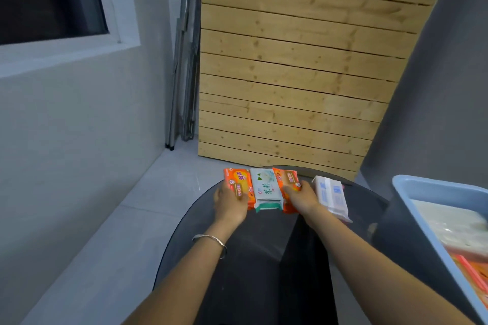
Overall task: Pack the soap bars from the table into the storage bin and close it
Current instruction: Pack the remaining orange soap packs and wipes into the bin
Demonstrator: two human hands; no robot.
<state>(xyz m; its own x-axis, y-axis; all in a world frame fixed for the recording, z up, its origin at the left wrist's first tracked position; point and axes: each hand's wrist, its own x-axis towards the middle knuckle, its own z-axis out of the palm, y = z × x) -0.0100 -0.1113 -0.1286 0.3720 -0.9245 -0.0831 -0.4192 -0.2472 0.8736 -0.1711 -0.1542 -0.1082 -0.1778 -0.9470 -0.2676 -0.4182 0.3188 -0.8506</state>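
At the near right, the blue storage bin (412,194) is seen open, with packets already inside and no lid in view. Further out on the dark round table (184,232), three soap bars are pressed together in a row, the left hand (229,206) curled on the left orange bar (237,185) and the right hand (303,199) on the right orange bar (286,179). If the squeeze is loosened, the unheld middle white bar (265,187) could be dropped; a pale bar (331,199) lies just beside the right hand, and wooden slats (290,60) are leaned against the far wall.
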